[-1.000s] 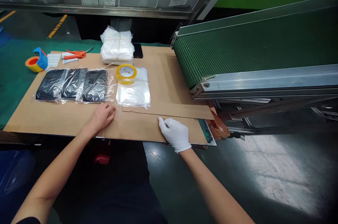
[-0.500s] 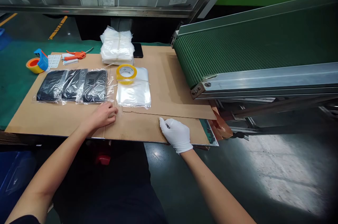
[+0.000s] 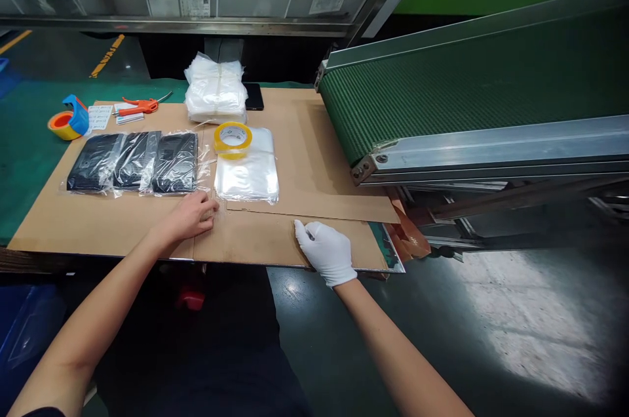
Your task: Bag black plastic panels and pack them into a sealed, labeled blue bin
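Bare and loosely curled, my left hand (image 3: 190, 215) rests on the cardboard (image 3: 255, 237) just below a row of black items in clear plastic bags (image 3: 174, 164). Nothing shows in its fingers. My right hand (image 3: 325, 248), in a white glove, lies by the front edge of the table with its fingers curled in and thumb forward; I see nothing held. Between and beyond the hands is a stack of clear plastic bags (image 3: 250, 178), with a yellow roll of tape (image 3: 232, 139) resting on its upper left part.
A banded bundle of white bags (image 3: 216, 92) stands at the back beside a black phone (image 3: 254, 97). To the left are an orange air gun (image 3: 142, 106), label sheets (image 3: 99, 117) and a tape dispenser (image 3: 69, 120). A green conveyor belt (image 3: 442, 89) overhangs the table's right side.
The view has shifted very slightly. Both hands and the things on the table stay in the same places.
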`<move>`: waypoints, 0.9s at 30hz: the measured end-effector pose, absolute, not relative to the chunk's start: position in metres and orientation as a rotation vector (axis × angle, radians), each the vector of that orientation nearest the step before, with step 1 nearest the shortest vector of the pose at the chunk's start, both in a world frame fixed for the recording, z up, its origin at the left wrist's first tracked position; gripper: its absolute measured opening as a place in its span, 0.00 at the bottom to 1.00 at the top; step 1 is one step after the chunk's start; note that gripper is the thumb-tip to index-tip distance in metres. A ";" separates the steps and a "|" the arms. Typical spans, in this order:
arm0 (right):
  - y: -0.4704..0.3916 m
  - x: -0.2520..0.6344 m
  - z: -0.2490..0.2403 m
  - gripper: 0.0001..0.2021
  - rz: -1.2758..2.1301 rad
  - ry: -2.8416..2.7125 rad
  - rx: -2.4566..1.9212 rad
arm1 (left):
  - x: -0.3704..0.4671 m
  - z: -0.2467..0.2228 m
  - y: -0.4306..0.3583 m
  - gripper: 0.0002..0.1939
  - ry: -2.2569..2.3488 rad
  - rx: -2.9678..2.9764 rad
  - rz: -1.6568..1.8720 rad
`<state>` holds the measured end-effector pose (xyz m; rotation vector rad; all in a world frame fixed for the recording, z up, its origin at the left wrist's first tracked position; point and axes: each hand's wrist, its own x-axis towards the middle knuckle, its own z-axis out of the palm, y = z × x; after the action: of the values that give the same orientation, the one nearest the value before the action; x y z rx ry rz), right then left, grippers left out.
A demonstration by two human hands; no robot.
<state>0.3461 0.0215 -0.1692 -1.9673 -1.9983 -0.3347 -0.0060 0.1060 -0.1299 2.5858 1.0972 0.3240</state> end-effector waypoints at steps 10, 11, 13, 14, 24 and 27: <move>0.022 0.348 -0.170 0.28 -0.339 -2.010 -1.950 | -0.005 -0.127 0.107 0.07 1.073 2.632 0.284; 0.022 0.348 -0.170 0.28 -0.344 -2.011 -1.946 | -0.004 -0.127 0.107 0.06 1.079 2.652 0.249; 0.022 0.348 -0.171 0.28 -0.354 -2.014 -1.935 | -0.002 -0.126 0.108 0.05 1.101 2.679 0.196; 0.022 0.348 -0.171 0.28 -0.360 -2.014 -1.928 | 0.000 -0.126 0.108 0.04 1.122 2.680 0.190; 0.022 0.347 -0.169 0.28 -0.262 -1.997 -1.979 | 0.015 -0.128 0.095 0.04 1.465 2.508 0.277; 0.022 0.347 -0.169 0.28 -0.263 -2.001 -1.980 | 0.020 -0.127 0.091 0.03 1.535 2.487 0.293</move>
<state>0.3469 0.0217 -0.1689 -1.9801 -2.0012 -0.2631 0.0199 0.0914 -0.1274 2.4871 1.5354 0.2932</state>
